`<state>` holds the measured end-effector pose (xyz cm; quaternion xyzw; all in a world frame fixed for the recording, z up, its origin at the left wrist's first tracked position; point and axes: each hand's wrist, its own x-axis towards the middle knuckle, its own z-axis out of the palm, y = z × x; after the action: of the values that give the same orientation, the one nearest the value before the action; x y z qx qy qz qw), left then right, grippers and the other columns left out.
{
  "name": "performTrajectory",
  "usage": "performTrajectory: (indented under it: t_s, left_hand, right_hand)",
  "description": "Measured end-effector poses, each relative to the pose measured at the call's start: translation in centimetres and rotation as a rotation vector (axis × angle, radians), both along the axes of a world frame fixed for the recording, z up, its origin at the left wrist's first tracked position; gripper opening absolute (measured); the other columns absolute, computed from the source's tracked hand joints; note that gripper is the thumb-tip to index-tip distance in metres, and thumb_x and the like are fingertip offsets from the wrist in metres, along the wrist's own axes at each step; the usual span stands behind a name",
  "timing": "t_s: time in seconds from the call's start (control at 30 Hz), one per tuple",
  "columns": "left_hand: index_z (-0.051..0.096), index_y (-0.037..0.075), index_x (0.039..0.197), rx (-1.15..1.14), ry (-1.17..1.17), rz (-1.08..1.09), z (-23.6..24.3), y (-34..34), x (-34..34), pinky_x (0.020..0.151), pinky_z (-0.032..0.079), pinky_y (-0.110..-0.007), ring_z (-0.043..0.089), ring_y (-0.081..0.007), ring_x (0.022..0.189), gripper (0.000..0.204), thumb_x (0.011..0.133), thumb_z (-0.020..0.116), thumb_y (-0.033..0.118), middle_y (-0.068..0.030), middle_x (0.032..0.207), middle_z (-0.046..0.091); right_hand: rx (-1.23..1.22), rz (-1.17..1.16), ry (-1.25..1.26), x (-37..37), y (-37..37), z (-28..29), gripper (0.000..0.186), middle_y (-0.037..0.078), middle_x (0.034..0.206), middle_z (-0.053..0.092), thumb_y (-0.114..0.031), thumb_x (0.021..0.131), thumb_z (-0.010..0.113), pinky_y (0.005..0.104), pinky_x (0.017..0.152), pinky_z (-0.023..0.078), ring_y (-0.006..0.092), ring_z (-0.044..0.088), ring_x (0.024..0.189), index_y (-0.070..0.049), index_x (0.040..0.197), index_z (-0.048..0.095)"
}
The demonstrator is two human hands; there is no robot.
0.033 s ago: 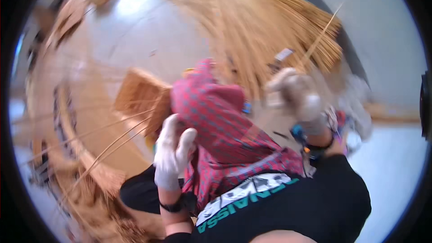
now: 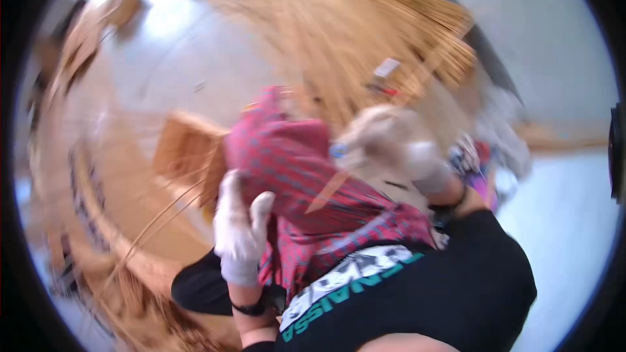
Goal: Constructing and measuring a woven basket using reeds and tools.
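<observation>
Both my hands wear white knit gloves. My left hand [image 2: 238, 231] is open, its fingers stretched up and thumb apart, beside the pink checked cloth [image 2: 280, 163] over my lap. Just beyond it a tan woven basket [image 2: 176, 146] lies tilted, with long loose strands [image 2: 160, 221] trailing down to the left. My right hand [image 2: 391, 146] is curled and smeared by motion, right of the cloth. It seems to grip a thin tan cane strand, faint in the blur. A flat pale strip [image 2: 327, 192] crosses the cloth below that hand.
A big spread of tan canes [image 2: 391, 13] covers the floor ahead. A small white-topped object [image 2: 386, 68] lies on it. Clear plastic [image 2: 505, 130] is crumpled at the right. More woven pieces [image 2: 120, 10] and strands [image 2: 143, 300] lie on the left.
My right hand has moved left and slightly down toward the cloth; the strand that rose from it is now blurred. The whole view has shifted a little. My left hand stays open.
</observation>
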<state>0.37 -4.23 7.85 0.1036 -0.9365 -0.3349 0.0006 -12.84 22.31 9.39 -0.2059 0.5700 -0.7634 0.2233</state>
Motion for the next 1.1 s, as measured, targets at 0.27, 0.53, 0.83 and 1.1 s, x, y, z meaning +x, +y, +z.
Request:
performTrajectory:
  t_s: [0.27,0.53,0.83,1.1]
  left_hand:
    - [0.057,-0.007,0.138,0.792,-0.320,0.037,-0.4,0.2,7.0,0.095,0.054,-0.034,0.063,-0.0262,0.118,0.040,0.109,0.047,0.019,-0.0184,0.134,0.061]
    - [0.058,-0.010,0.125,-0.038,0.550,0.700,3.8,-10.5,13.7,0.050,0.051,-0.027,0.063,-0.0237,0.064,0.069,0.106,0.031,0.050,-0.0241,0.097,0.069]
    - [0.059,-0.009,0.126,-0.047,0.698,0.753,3.8,-11.9,14.1,0.059,0.053,-0.028,0.064,-0.0237,0.075,0.060,0.107,0.036,0.043,-0.0229,0.104,0.068]
    - [0.059,-0.009,0.128,0.018,0.722,0.685,2.9,-10.9,11.8,0.066,0.055,-0.028,0.065,-0.0237,0.085,0.053,0.108,0.040,0.036,-0.0218,0.110,0.067]
  right_hand:
    - [-0.271,0.335,-0.237,7.7,-3.8,-7.4,0.030,0.009,0.116,0.069,-0.018,0.102,0.067,0.0354,0.093,0.056,0.0184,0.067,0.108,0.000,0.126,0.066]
    - [1.357,-0.584,0.225,0.1,17.6,-18.8,0.069,0.026,0.128,0.065,-0.038,0.087,0.068,0.0507,0.098,0.052,0.0415,0.064,0.116,-0.004,0.145,0.052]
    - [1.632,-0.411,-0.803,5.0,37.1,-27.9,0.119,0.029,0.145,0.055,-0.076,0.071,0.075,0.0387,0.113,0.043,0.0321,0.054,0.139,0.005,0.152,0.042]
    - [1.559,-0.573,-0.619,12.1,38.2,-29.3,0.047,0.021,0.116,0.073,-0.042,0.080,0.077,0.0429,0.097,0.054,0.0363,0.068,0.115,-0.009,0.113,0.075]
